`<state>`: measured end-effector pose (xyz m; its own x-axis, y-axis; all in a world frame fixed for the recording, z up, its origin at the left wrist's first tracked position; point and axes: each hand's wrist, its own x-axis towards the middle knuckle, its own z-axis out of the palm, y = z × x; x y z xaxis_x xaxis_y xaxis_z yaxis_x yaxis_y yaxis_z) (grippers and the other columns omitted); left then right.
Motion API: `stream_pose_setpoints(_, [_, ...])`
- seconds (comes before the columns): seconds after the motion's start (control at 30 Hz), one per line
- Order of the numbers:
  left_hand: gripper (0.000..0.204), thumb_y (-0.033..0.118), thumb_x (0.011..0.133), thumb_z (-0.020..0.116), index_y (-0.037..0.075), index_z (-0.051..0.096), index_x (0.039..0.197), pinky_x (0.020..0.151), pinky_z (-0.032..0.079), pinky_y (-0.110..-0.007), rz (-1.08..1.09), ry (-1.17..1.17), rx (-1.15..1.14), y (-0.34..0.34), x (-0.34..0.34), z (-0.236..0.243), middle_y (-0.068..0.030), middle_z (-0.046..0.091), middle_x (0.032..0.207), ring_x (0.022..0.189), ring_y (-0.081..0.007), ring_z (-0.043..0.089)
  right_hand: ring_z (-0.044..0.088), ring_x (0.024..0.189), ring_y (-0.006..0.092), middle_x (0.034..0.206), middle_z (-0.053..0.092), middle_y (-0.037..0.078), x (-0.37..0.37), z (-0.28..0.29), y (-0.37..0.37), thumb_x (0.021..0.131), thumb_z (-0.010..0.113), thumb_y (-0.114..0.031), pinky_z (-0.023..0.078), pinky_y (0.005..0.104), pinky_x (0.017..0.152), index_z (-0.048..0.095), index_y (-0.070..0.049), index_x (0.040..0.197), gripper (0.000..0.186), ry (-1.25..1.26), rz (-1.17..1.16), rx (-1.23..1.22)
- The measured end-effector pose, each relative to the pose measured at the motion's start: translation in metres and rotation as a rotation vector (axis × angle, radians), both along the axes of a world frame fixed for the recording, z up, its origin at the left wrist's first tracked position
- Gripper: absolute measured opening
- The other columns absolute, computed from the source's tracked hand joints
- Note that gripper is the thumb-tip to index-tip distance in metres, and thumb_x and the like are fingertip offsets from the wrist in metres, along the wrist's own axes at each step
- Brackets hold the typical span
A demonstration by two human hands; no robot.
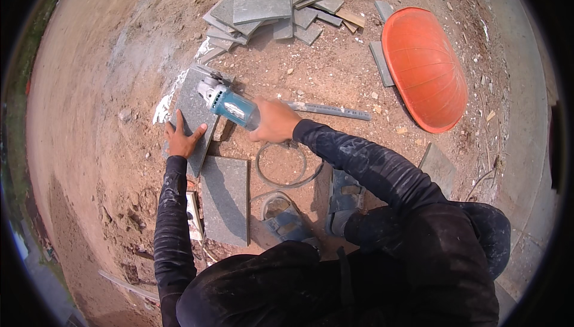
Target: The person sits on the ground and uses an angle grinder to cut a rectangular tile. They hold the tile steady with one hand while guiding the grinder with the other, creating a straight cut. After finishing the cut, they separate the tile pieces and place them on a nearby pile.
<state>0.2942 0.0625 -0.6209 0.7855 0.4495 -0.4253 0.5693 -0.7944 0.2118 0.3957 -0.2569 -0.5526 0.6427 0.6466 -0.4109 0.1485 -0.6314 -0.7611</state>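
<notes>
An angle grinder with a teal body is in my right hand, its silver head and disc over the upper end of a tilted grey stone slab. My left hand presses on that slab lower down, fingers spread. The slab rests raised on a small block partly hidden under the grinder. Below it lies another grey slab with a shadow across it. A loop of cable lies on the dirt beside my sandals.
A pile of loose grey slabs lies ahead. An orange plastic tub rests upside down at the right, near slab pieces. A long grey bar lies behind my right hand. A concrete strip runs along the far right.
</notes>
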Motion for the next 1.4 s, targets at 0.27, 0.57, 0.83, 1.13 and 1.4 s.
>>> stream_pose_setpoints(0.27, [0.112, 0.079, 0.065, 0.065, 0.033, 0.014, 0.153, 0.101, 0.017, -0.075, 0.002, -0.005, 0.0, -0.0015, -0.0006, 0.0006, -0.0288, 0.008, 0.155, 0.144, -0.0478, 0.007, 0.065, 0.091, 0.0421, 0.097, 0.064, 0.03, 0.0003, -0.0013, -0.0001, 0.062, 0.075, -0.033, 0.051, 0.0426, 0.083, 0.049, 0.011, 0.118, 0.076, 0.016, 0.004, -0.017])
stream_pose_setpoints(0.57, [0.112, 0.08, 0.065, 0.065, 0.033, 0.015, 0.153, 0.1, 0.017, -0.075, -0.001, -0.012, -0.012, -0.0016, 0.0006, 0.0008, -0.0287, 0.008, 0.156, 0.143, -0.0482, 0.008, 0.065, 0.091, 0.0421, 0.097, 0.064, 0.031, -0.0006, 0.0008, -0.003, 0.062, 0.075, -0.033, 0.051, 0.0431, 0.083, 0.05, 0.01, 0.116, 0.074, 0.017, -0.008, -0.012])
stream_pose_setpoints(0.83, [0.112, 0.08, 0.065, 0.065, 0.034, 0.014, 0.153, 0.1, 0.018, -0.076, -0.007, -0.012, -0.001, -0.0002, 0.0001, -0.0014, -0.0287, 0.008, 0.156, 0.143, -0.0492, 0.009, 0.065, 0.089, 0.0421, 0.096, 0.064, 0.031, -0.0017, 0.0039, -0.0043, 0.062, 0.075, -0.034, 0.052, 0.0432, 0.081, 0.05, 0.01, 0.116, 0.074, 0.007, -0.015, -0.021])
stream_pose_setpoints(1.13, [0.112, 0.078, 0.065, 0.067, 0.034, 0.014, 0.153, 0.1, 0.018, -0.075, -0.01, -0.021, -0.015, -0.0008, 0.0011, 0.0003, -0.0289, 0.007, 0.156, 0.143, -0.0487, 0.009, 0.065, 0.095, 0.0403, 0.1, 0.065, 0.029, 0.002, 0.0068, -0.0022, 0.062, 0.078, -0.036, 0.052, 0.0421, 0.086, 0.05, 0.01, 0.114, 0.075, 0.038, 0.01, -0.052])
stream_pose_setpoints(1.4, [0.112, 0.077, 0.065, 0.067, 0.032, 0.015, 0.153, 0.101, 0.02, -0.074, -0.019, -0.03, -0.02, 0.0007, 0.0008, 0.0006, -0.0305, 0.008, 0.155, 0.143, -0.0487, 0.01, 0.065, 0.089, 0.0409, 0.096, 0.065, 0.028, 0.0044, 0.0021, 0.0023, 0.062, 0.077, -0.036, 0.052, 0.0426, 0.081, 0.049, 0.009, 0.118, 0.077, 0.004, 0.01, -0.037])
